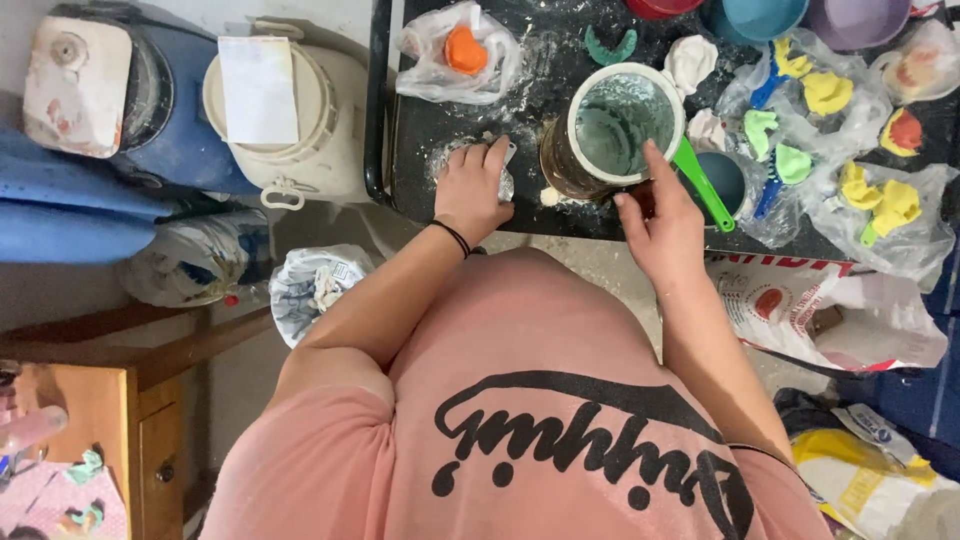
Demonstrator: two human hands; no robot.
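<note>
Clutter is sitting far left of both hands: a blue drum (170, 120) and a white lidded bucket (290, 120) with a white sheet of paper (258, 88) lying on its lid, both well apart from the fingers. Below them, a tied plastic bag (312, 285) is lying on the floor.

The left hand (472, 190) is pressing down on the dusty black tabletop (440, 120), fingers (480, 156) curled over a small whitish piece (506, 180) that is peeking out at the knuckle side; the hand is covering most of it, so I cannot tell what it is. A black band is sitting on that wrist. Up and just left of those fingers, a clear bag holding an orange lump (464, 48) is lying on the table.

Between the two hands, a round white-rimmed container (622, 125) with greenish-grey contents is standing upright.

The right hand (665, 225) is resting against the container's lower right side, fingers (655, 165) loosely spread, not clenched, index tip touching the rim. Whether the thumb is gripping the wall is hidden. A green-handled scoop (705, 188) is lying just beside those fingers, to their right.

Further right, clear bags of yellow and green moulded shapes (870, 200) are lying near, not touching the hand.
</note>
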